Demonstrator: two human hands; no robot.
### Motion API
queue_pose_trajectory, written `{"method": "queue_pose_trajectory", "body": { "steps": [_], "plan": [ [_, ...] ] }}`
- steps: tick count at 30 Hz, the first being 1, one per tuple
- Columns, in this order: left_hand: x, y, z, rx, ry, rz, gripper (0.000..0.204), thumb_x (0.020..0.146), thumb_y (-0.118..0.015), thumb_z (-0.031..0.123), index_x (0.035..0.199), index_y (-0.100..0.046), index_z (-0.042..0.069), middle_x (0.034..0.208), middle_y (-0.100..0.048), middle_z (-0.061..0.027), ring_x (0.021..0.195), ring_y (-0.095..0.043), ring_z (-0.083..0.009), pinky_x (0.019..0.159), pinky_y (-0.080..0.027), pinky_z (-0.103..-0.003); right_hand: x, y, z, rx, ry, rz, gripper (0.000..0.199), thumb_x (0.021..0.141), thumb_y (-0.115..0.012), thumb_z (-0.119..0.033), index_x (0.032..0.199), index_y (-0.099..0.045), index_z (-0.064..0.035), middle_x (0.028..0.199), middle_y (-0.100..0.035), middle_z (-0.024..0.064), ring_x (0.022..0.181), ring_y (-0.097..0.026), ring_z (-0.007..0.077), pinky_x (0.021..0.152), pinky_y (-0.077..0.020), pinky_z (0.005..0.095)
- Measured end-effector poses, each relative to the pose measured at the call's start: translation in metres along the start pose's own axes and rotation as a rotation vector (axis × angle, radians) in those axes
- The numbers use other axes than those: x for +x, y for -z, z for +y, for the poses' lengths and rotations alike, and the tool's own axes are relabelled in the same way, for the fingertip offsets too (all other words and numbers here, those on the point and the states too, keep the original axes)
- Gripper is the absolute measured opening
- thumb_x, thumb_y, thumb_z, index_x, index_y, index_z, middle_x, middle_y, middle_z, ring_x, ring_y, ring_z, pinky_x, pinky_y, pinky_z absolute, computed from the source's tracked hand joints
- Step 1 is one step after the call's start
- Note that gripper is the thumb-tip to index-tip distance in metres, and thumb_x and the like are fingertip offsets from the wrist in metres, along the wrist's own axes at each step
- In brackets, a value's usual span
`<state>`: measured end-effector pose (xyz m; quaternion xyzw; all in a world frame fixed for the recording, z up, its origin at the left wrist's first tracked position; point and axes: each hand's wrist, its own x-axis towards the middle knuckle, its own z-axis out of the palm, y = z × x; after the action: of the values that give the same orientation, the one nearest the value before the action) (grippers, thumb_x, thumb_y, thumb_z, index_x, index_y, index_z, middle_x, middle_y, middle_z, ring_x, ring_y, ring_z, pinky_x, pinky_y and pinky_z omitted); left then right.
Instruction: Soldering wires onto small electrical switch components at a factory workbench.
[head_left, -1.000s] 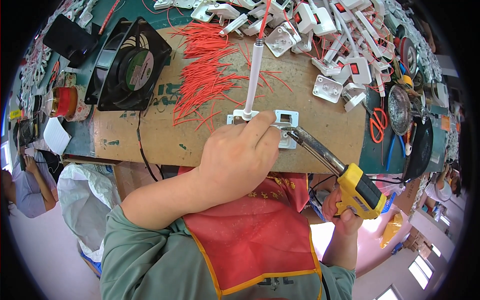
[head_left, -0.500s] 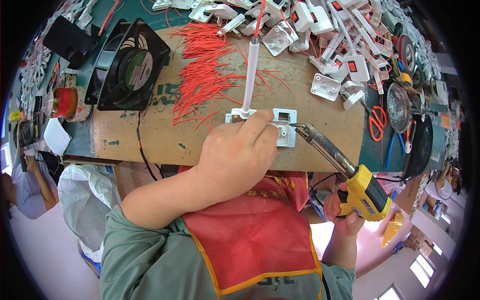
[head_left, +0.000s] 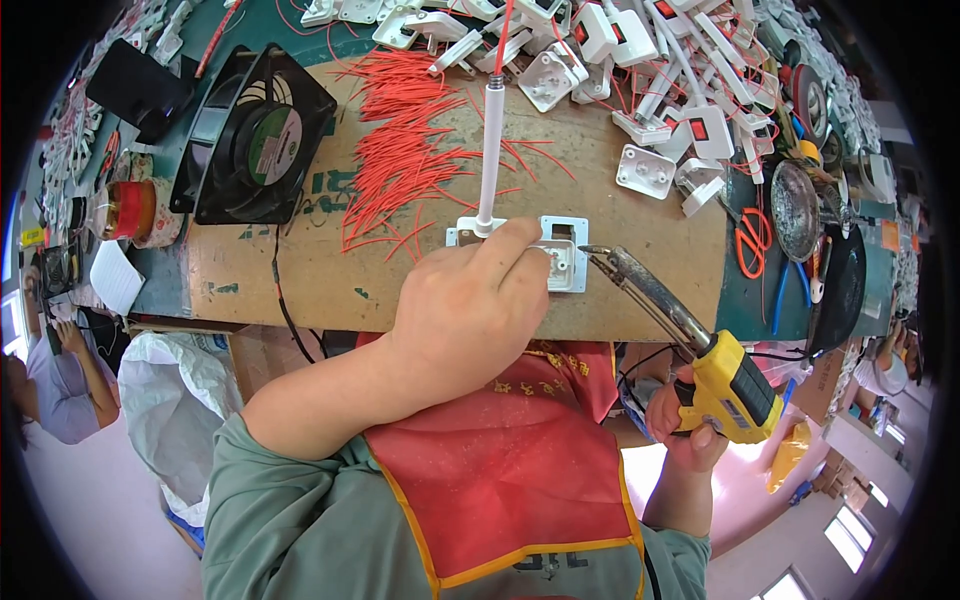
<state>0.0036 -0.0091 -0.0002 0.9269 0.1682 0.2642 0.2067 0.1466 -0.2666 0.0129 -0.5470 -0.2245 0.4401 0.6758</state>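
Observation:
My left hand (head_left: pixel 465 295) is closed over a white plastic housing (head_left: pixel 570 272) on the brown board, its fingertips hidden behind the knuckles. The housing has a square hole and an open recess. From its left part a white tube (head_left: pixel 491 150) stands up, with a threaded metal end and red wire coming out of the top. My right hand (head_left: pixel 685 425) grips a yellow soldering gun (head_left: pixel 735 385) by its handle. The gun's dark metal tip points left and lies at the housing's right edge; whether it touches cannot be made out.
Cut red wires (head_left: pixel 395 140) lie beyond my left hand. A black fan (head_left: pixel 255 140) stands at left, near a jar (head_left: pixel 130 205). White plastic housings (head_left: pixel 645 172) are heaped at the far right. Orange-handled scissors (head_left: pixel 752 240) and a metal dish (head_left: pixel 795 210) lie right.
The housing, tube and my left hand appear shifted very slightly left, along with much of the table in view. Both grips and the soldering gun look the same.

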Motion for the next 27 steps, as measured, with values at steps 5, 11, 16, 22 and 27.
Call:
{"method": "queue_pose_trajectory", "body": {
  "steps": [5, 11, 16, 22, 27],
  "plan": [
    [0.000, -0.001, 0.000, 0.003, 0.002, 0.001, 0.015, 0.072, -0.071, 0.004, 0.084, -0.062, 0.007, 0.099, -0.065, -0.0060, 0.062, -0.062, -0.0211, 0.053, -0.050, -0.032, 0.000, 0.002, 0.001, 0.029, 0.008, -0.020, 0.076, 0.082, -0.074, -0.050, 0.129, -0.046, 0.0029, 0.065, -0.047, 0.0005, 0.049, -0.045, 0.0105, 0.042, -0.0390, 0.0237],
    [0.001, 0.000, 0.001, 0.015, 0.002, 0.009, 0.015, 0.072, -0.071, 0.004, 0.084, -0.063, 0.007, 0.099, -0.066, -0.0057, 0.061, -0.062, -0.0206, 0.053, -0.049, -0.031, 0.000, 0.000, 0.000, 0.024, -0.003, -0.026, 0.076, 0.082, -0.074, -0.050, 0.130, -0.046, 0.0029, 0.065, -0.047, 0.0005, 0.049, -0.045, 0.0108, 0.042, -0.0390, 0.0238],
    [0.001, 0.000, 0.000, 0.006, -0.006, 0.014, 0.014, 0.072, -0.071, 0.004, 0.083, -0.063, 0.007, 0.099, -0.066, -0.0055, 0.061, -0.062, -0.0203, 0.052, -0.049, -0.031, -0.001, 0.000, 0.000, 0.028, -0.003, -0.017, 0.077, 0.083, -0.073, -0.050, 0.130, -0.046, 0.0029, 0.065, -0.046, 0.0004, 0.049, -0.045, 0.0108, 0.042, -0.0387, 0.0238],
    [-0.003, 0.010, 0.004, -0.050, -0.054, 0.017, 0.023, 0.069, -0.072, 0.004, 0.092, -0.066, 0.008, 0.096, -0.065, -0.0047, 0.062, -0.061, -0.0195, 0.052, -0.048, -0.031, -0.001, 0.000, 0.001, 0.031, 0.013, -0.009, 0.077, 0.083, -0.073, -0.051, 0.130, -0.045, 0.0030, 0.065, -0.046, 0.0004, 0.049, -0.044, 0.0106, 0.042, -0.0384, 0.0236],
    [-0.028, 0.019, -0.007, 0.007, -0.219, -0.099, 0.031, 0.068, -0.069, 0.008, 0.099, -0.069, 0.010, 0.088, -0.059, -0.0023, 0.065, -0.058, -0.0163, 0.051, -0.043, -0.031, 0.001, -0.002, 0.002, 0.029, 0.020, -0.011, 0.076, 0.083, -0.072, -0.052, 0.128, -0.045, 0.0029, 0.064, -0.046, 0.0002, 0.049, -0.044, 0.0104, 0.042, -0.0382, 0.0236]
  ]
}}
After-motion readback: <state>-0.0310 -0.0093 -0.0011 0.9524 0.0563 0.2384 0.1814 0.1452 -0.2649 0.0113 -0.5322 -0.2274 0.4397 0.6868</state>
